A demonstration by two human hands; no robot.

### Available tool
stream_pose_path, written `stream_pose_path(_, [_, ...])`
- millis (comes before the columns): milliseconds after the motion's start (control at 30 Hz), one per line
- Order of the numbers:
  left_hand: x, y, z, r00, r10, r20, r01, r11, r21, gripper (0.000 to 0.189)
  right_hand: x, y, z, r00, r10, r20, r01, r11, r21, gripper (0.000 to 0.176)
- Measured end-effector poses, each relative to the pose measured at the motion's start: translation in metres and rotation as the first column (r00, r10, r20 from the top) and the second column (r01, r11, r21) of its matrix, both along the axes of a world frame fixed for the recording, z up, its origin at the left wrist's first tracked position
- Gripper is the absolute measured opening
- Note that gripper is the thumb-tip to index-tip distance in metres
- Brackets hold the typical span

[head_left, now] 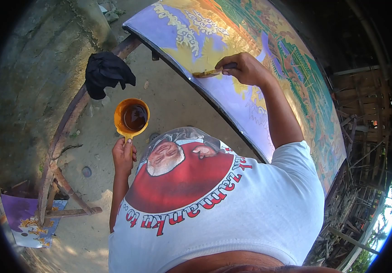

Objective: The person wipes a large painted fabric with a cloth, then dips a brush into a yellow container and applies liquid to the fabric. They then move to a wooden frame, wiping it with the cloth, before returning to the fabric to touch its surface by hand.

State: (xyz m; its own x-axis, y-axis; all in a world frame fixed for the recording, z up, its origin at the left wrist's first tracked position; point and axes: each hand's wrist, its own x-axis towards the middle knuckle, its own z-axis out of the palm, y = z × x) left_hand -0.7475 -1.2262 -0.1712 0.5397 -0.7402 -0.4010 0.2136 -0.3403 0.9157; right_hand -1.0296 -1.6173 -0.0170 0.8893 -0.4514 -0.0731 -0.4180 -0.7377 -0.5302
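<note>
My left hand (123,156) is wrapped round the handle of a yellow plastic dipper (119,113), which holds a dark brown liquid (135,117). In my right hand (245,68) is a flat paintbrush (207,73), gripped by its dark handle. The bristles appear to touch the lilac edge of a large painted cloth (246,120), stretched on a dark frame (205,103). Purple, yellow, green and orange patterns cover the cloth, with pale scrollwork near its upper left corner.
A black cloth (106,74) hangs over a curved wooden pole (64,127) on the left. Below it stands a wooden support (75,211) beside a purple and white painted cloth (21,214). Stacked wood and a slatted wall (362,95) line the right side.
</note>
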Motion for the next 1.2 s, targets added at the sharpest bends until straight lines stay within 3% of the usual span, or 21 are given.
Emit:
stream_pose_path(133, [0.002, -0.005, 0.004, 0.999, -0.034, 0.024, 0.034, 0.999, 0.010, 0.025, 0.007, -0.005, 0.003, 0.968, -0.211, 0.134, 0.211, 0.977, 0.009, 0.021])
stream_pose_path(233, [0.002, -0.013, 0.005, 0.997, -0.072, 0.031, 0.071, 0.997, 0.018, 0.025, 0.028, -0.018, -0.036, 0.932, -0.213, 0.294, 0.254, 0.961, -0.109, 0.021])
stream_pose_path(367, [-0.001, -0.022, 0.011, 0.996, -0.087, 0.033, 0.086, 0.996, 0.029, 0.025, 0.035, -0.013, -0.053, 0.950, -0.187, 0.249, 0.221, 0.968, -0.119, 0.022])
stream_pose_path(433, [-0.002, -0.021, 0.013, 0.994, -0.105, 0.038, 0.104, 0.994, 0.022, 0.024, 0.023, -0.003, -0.056, 0.967, -0.141, 0.214, 0.150, 0.988, -0.030, 0.023])
stream_pose_path(600, [-0.002, -0.012, 0.005, 0.994, -0.097, 0.049, 0.097, 0.995, -0.004, 0.024, -0.021, 0.006, -0.014, 1.000, -0.015, 0.025, 0.015, 1.000, -0.001, 0.021])
stream_pose_path(667, [-0.002, -0.012, 0.004, 0.993, -0.106, 0.055, 0.106, 0.994, 0.005, 0.024, -0.029, 0.005, -0.001, 0.964, -0.263, 0.043, 0.240, 0.928, 0.285, 0.018])
stream_pose_path(700, [-0.002, -0.012, 0.003, 0.992, -0.112, 0.054, 0.112, 0.994, 0.011, 0.024, -0.028, 0.004, -0.006, 0.962, -0.269, 0.043, 0.246, 0.926, 0.287, 0.018])
stream_pose_path(767, [-0.001, -0.013, 0.004, 0.990, -0.132, 0.052, 0.131, 0.991, 0.022, 0.024, -0.016, -0.003, -0.028, 0.788, -0.524, 0.323, 0.372, 0.823, 0.429, 0.025])
stream_pose_path(800, [-0.001, -0.017, 0.005, 0.990, -0.135, 0.047, 0.134, 0.991, 0.022, 0.024, -0.007, -0.001, -0.043, 0.682, -0.602, 0.416, 0.349, 0.767, 0.538, 0.029])
stream_pose_path(833, [-0.001, -0.020, 0.007, 0.989, -0.139, 0.042, 0.139, 0.990, 0.020, 0.024, 0.000, 0.002, -0.060, 0.671, -0.615, 0.414, 0.361, 0.759, 0.543, 0.029])
stream_pose_path(900, [-0.003, -0.028, 0.012, 0.984, -0.173, 0.050, 0.171, 0.984, 0.039, 0.024, 0.006, 0.006, -0.093, 0.461, -0.851, 0.251, 0.273, 0.405, 0.873, 0.030])
stream_pose_path(1067, [-0.004, -0.039, 0.022, 0.967, -0.245, 0.064, 0.242, 0.969, 0.054, 0.025, -0.062, 0.027, -0.133, 0.326, -0.930, 0.171, 0.387, 0.296, 0.873, 0.030])
stream_pose_path(1133, [-0.006, -0.043, 0.026, 0.967, -0.247, 0.054, 0.245, 0.969, 0.044, 0.024, -0.100, 0.033, -0.144, 0.217, -0.961, 0.170, 0.466, 0.255, 0.847, 0.030])
stream_pose_path(1200, [-0.004, -0.048, 0.026, 0.949, -0.305, 0.084, 0.303, 0.952, 0.041, 0.023, -0.127, 0.046, -0.133, 0.236, -0.965, 0.115, 0.491, 0.221, 0.843, 0.029])
